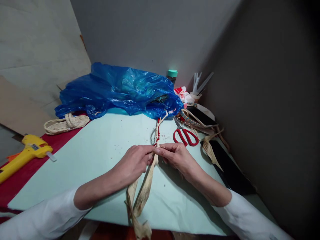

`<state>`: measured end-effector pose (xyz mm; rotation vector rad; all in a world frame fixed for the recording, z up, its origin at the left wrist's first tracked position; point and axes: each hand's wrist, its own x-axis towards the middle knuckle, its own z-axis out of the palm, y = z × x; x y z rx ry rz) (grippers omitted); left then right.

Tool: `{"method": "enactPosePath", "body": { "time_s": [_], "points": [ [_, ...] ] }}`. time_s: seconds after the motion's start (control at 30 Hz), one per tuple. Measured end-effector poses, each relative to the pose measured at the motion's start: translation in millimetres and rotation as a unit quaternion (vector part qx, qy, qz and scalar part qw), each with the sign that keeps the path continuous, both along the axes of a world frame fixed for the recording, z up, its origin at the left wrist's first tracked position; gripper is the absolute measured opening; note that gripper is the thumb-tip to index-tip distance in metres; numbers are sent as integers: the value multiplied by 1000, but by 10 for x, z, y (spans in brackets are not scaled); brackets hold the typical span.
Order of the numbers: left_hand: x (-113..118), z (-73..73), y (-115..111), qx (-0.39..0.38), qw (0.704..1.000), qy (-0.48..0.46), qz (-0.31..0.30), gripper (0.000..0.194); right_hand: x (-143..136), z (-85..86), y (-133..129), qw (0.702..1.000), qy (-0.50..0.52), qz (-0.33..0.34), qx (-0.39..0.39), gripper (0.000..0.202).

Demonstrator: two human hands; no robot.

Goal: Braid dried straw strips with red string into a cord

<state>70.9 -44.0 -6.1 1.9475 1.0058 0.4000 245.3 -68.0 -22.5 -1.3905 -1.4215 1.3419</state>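
A thin braid (157, 130) of pale dried strips with a red strand lies toward the back of the pale green sheet. At its near end, my left hand (137, 158) and my right hand (178, 158) meet, fingertips touching. Both are closed in a pinch on the braid. Below the fingers, long dried husk strips (145, 191) hang toward me and over the table's front edge. Red-handled scissors (185, 136) rest just beyond my right hand.
A blue plastic bag (120, 88) fills the back. At left are a yellow glue gun (27, 153) and a woven coil (66, 123). On the right stand a basket with a dark phone-like object (201, 116), a loose husk (211, 150) and a cup of sticks (196, 96).
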Motion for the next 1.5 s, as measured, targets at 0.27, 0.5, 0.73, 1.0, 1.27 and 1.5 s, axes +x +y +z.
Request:
{"method": "enactPosePath", "body": {
  "time_s": [0.27, 0.5, 0.73, 1.0, 1.27, 1.5],
  "points": [
    [35, -54, 10, -20, 998, -52, 41, 30, 0, 2, 7, 1000, 26, -6, -9, 40],
    [87, 14, -24, 47, 994, 9, 99, 30, -53, 48, -8, 999, 43, -25, -9, 39],
    [71, 42, 10, 64, 994, -1, 91, 30, -57, 25, -6, 997, 79, -2, -15, 30],
    [73, -68, 56, -179, 978, -82, 61, 30, -19, -10, -35, 994, -44, 12, 94, 28],
    [117, -41, 62, -140, 982, -89, 88, 24, -1, 132, -168, 973, -190, 29, 131, 24],
    [101, -64, 28, -226, 962, -111, 106, 23, 178, 131, -128, 984, -145, 82, 60, 33]
  ]
}}
